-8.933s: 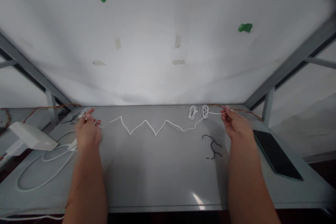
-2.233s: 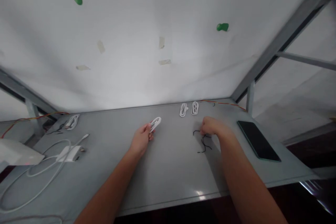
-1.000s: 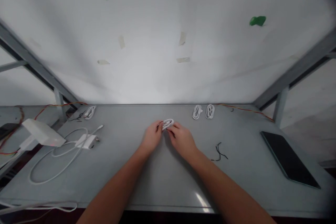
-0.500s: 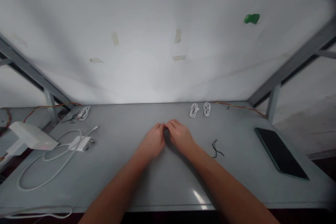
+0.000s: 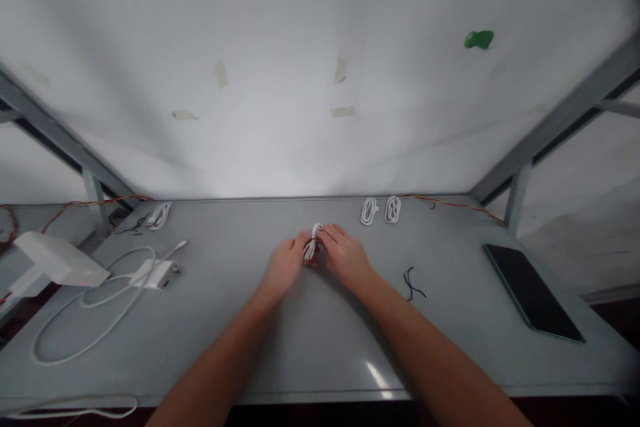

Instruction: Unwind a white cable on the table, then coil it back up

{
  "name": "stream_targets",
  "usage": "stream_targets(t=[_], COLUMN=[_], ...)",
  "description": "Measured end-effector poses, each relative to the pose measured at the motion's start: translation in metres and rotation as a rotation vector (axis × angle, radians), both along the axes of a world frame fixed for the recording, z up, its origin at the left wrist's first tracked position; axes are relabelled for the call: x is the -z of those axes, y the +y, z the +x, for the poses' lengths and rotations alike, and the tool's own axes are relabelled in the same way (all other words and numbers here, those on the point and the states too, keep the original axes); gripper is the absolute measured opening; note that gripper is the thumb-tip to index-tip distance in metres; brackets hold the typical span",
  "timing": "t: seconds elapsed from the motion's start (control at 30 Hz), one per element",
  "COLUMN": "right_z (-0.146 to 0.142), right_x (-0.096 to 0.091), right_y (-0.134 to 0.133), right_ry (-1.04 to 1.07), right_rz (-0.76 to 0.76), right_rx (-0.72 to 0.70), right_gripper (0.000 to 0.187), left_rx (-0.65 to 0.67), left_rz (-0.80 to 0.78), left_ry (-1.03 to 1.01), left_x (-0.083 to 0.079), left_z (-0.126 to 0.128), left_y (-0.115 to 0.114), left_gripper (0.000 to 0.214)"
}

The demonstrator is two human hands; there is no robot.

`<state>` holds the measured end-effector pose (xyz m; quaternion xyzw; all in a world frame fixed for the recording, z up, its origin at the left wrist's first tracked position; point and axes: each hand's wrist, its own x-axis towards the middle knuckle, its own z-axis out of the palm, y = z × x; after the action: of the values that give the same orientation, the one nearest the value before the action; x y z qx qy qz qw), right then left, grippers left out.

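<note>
A small coil of white cable [image 5: 313, 245] stands upright between my two hands at the middle of the grey table [image 5: 320, 340]. My left hand [image 5: 283, 265] pinches it from the left and my right hand [image 5: 344, 255] grips it from the right. Both sets of fingertips meet on the bundle, hiding its lower half. A few loose black twist ties [image 5: 412, 283] lie to the right of my right hand.
Two coiled white cables [image 5: 380, 209] lie at the back right, another coiled cable [image 5: 159, 215] at the back left. A white charger with looping cord [image 5: 150, 273] and a white box [image 5: 57, 257] sit left. A dark tablet [image 5: 531, 292] lies right.
The long cable that was stretched across the table is now folded into a small coil. In the last half second the coil rose upright between my fingertips.
</note>
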<state>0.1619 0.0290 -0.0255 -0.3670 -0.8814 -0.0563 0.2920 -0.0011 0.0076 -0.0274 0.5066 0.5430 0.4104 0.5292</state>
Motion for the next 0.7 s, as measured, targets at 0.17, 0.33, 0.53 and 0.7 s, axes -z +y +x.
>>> stream_targets(t=[0.17, 0.33, 0.53, 0.7], right_z=[-0.002, -0.005, 0.02, 0.018], right_x=[-0.005, -0.007, -0.017, -0.005], right_y=[-0.004, -0.006, 0.008, 0.012], right_ry=[0.109, 0.514, 0.869, 1.008], right_rz=[0.003, -0.612, -1.862, -1.682], right_rx=[-0.047, 0.099, -0.217, -0.128], right_gripper=[0.022, 0.012, 0.013, 0.027], left_rx=[0.03, 0.01, 0.159, 0.067], left_rz=[-0.142, 0.108, 0.473, 0.362], left_ry=[-0.479, -0.156, 0.238, 0.107], left_x=[0.002, -0.001, -0.004, 0.012], left_z=[-0.009, -0.013, -0.017, -0.014], left_y=[0.008, 0.007, 0.002, 0.012], left_gripper=[0.046, 0.049, 0.016, 0.028])
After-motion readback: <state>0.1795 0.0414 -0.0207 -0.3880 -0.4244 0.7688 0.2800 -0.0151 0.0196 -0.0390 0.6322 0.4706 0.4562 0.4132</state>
